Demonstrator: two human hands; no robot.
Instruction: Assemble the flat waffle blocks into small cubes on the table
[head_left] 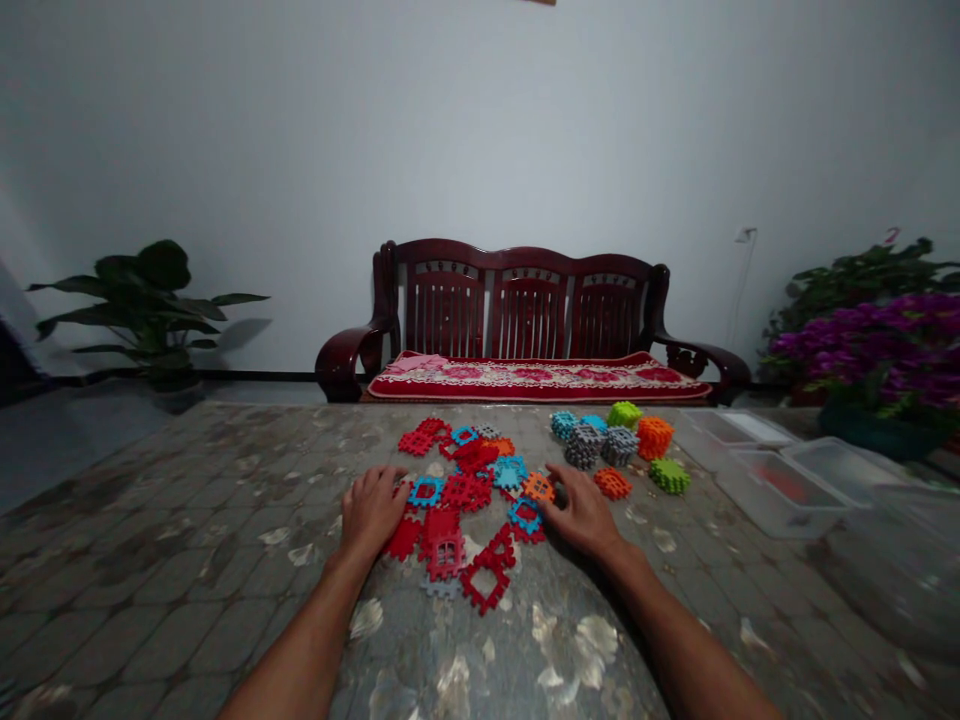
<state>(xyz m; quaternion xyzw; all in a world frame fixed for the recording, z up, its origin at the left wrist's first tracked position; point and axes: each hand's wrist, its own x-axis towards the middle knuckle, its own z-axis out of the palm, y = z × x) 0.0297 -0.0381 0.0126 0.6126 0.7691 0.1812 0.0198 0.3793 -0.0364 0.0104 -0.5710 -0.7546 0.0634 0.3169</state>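
Observation:
A loose pile of flat toothed plastic building tiles lies between my two hands, mostly red [466, 491], with some blue, orange and grey ones. At the pile's left edge rests my left hand [373, 512], palm down with its fingers reaching forward, beside a blue square frame tile [426, 491]. My right hand [581, 510] is at the right edge, thumb and index finger apart next to an orange window tile [538, 487]; whether they touch it I cannot tell. Just below that tile is a blue frame tile [525, 515]. Nearest me lies a red tile with a large opening [486, 590].
Sorted stacks of tiles stand to the right, among them grey [584, 446], orange [655, 437] and lime green [624, 414]. Clear plastic boxes [780, 492] sit farther right, near purple flowers [885, 350]. Behind the patterned table [247, 560] is a wooden bench [525, 300].

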